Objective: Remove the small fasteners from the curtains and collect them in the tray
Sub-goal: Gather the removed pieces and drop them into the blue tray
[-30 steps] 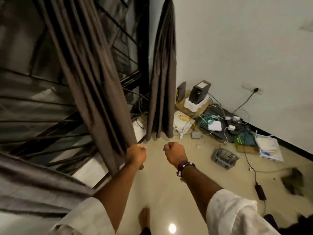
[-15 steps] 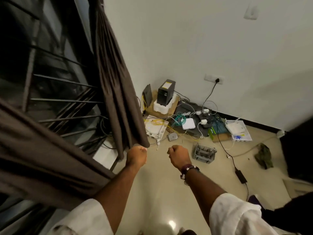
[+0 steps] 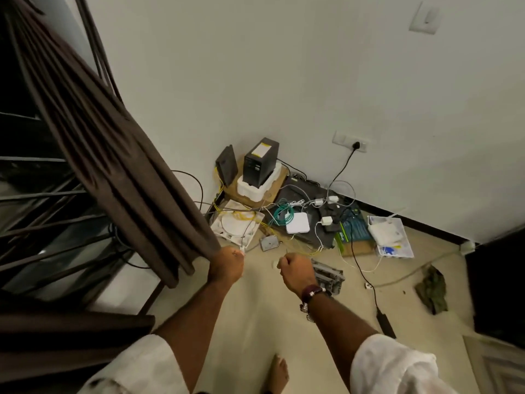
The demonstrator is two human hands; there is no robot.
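Observation:
A dark brown curtain (image 3: 122, 155) hangs in folds from the upper left down to the middle of the floor. My left hand (image 3: 227, 265) is curled in a fist and grips its lower edge. To its right, apart from the curtain, my right hand (image 3: 295, 270) is also curled, with a beaded bracelet on the wrist. A small pale fastener (image 3: 275, 263) peeks out at its fingers; the rest of what it holds is hidden.
Window bars (image 3: 42, 223) stand behind the curtain on the left. Against the white wall lies a heap of cables, a black box (image 3: 261, 162), a white router (image 3: 297, 223) and a clear plastic tray (image 3: 390, 237). A grey part (image 3: 328, 275) and a dark cabinet (image 3: 500, 285) sit right. My bare foot (image 3: 279, 371) stands below.
The view has swung right toward the wall corner. My left hand has kept hold of the curtain's edge and drawn it along. Both fists stay the same distance apart.

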